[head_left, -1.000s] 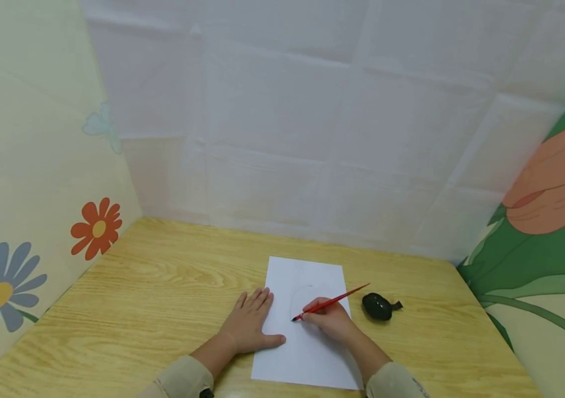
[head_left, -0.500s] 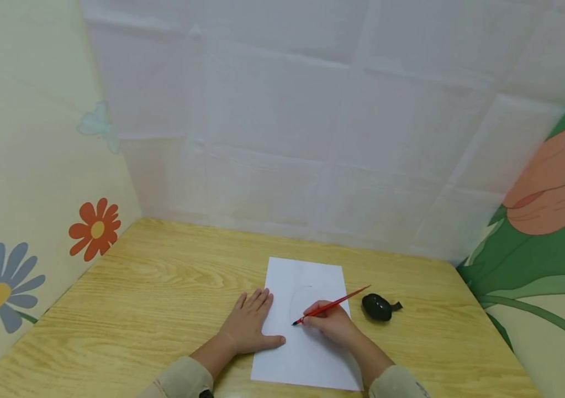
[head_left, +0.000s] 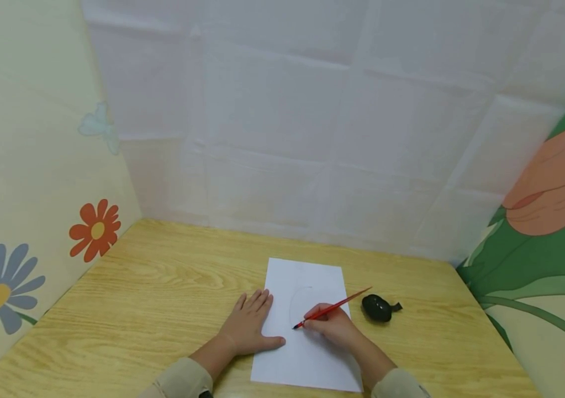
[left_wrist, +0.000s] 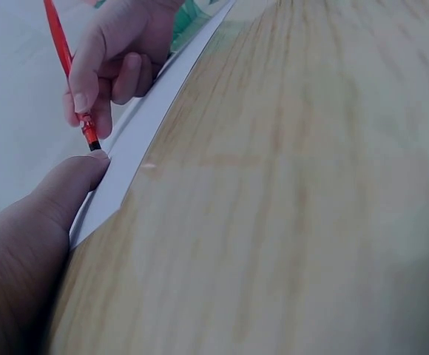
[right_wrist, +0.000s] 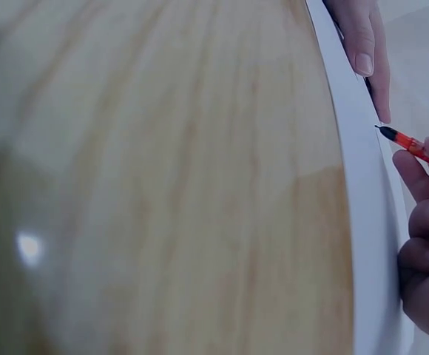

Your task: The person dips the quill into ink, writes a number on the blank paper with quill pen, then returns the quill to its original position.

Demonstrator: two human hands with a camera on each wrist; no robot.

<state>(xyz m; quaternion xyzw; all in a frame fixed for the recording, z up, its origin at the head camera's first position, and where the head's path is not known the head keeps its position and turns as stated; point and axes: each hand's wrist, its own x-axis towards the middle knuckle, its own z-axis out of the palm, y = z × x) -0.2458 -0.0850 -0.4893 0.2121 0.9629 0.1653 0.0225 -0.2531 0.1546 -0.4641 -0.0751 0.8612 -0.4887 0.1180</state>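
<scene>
A slim red pen (head_left: 338, 304) with a black tip is pinched between the thumb and fingers of my right hand (head_left: 333, 326). Its tip meets the white paper (head_left: 307, 365) at the lower end of a thin curved line (head_left: 290, 307). My left hand (head_left: 247, 326) lies flat with fingers spread, the thumb on the paper and the other fingers at its left edge. In the left wrist view, the left thumb (left_wrist: 70, 185) appears close to the pen (left_wrist: 63, 55). The right wrist view shows the pen's dark point (right_wrist: 386, 133) and curled fingers (right_wrist: 425, 218).
A glossy black rounded object (head_left: 376, 307) with a short tab sits right of the paper on the wood-grain table (head_left: 163, 276). White sheeting (head_left: 282, 110) hangs behind the table. Flower-printed panels stand at the left (head_left: 28, 138) and right (head_left: 526, 276).
My right hand has moved the pen slightly down the paper, toward me, and the curved line reaches lower. The left hand has stayed in place.
</scene>
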